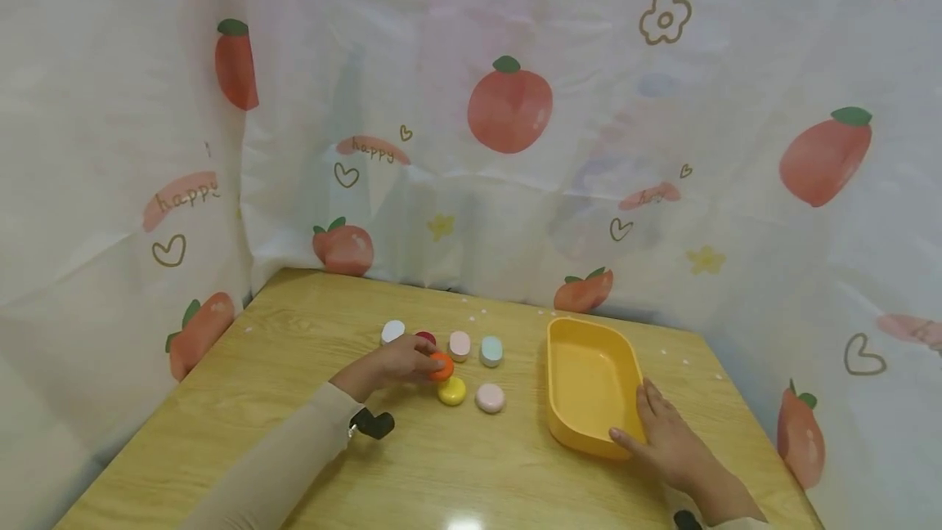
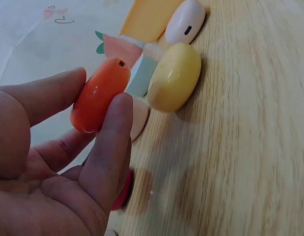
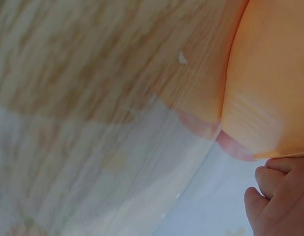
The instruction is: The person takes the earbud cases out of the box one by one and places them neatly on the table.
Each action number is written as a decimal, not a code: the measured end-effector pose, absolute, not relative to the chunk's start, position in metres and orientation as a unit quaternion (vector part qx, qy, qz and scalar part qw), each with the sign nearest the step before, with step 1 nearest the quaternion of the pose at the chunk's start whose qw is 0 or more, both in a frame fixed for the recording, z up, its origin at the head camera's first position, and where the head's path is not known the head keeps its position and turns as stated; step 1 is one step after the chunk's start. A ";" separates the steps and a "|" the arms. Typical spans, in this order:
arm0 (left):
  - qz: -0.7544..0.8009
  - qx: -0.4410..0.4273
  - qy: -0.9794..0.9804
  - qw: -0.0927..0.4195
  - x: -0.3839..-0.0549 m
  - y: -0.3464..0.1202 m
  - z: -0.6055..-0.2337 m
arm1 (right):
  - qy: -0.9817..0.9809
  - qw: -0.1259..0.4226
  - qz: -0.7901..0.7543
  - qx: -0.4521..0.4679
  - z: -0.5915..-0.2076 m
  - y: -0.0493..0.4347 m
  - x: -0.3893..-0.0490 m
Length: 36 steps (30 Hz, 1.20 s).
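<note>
My left hand (image 1: 401, 358) pinches a small, glossy orange oval case (image 2: 100, 93) with a tiny dark slot near one end. The thumb is on one side of it and the fingers on the other. Right by it on the table lies a yellow case (image 1: 452, 391), with a pale pink case (image 1: 490, 398) to its right. Behind stand a white case (image 1: 393, 331), a partly hidden dark red one (image 1: 424, 339), a light pink one (image 1: 459, 346) and a mint one (image 1: 491, 352). My right hand (image 1: 677, 444) rests against the right side of a yellow-orange tray (image 1: 589, 442), thumb at the rim.
The tray stands on the right of the wooden table (image 1: 309, 325), with only its bare floor showing inside. A white printed curtain (image 1: 412, 47) hangs along the back and sides. A black strap piece (image 1: 374, 424) sits at my left wrist.
</note>
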<state>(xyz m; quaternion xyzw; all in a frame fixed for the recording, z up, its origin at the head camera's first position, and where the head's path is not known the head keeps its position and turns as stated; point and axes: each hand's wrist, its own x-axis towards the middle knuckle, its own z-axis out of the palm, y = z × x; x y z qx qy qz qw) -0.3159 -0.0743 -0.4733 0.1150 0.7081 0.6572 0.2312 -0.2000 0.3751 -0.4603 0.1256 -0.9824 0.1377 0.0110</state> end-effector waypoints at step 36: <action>0.593 0.082 0.775 0.201 -0.311 -0.106 -0.486 | -0.985 0.012 0.123 0.121 -0.460 0.374 -0.201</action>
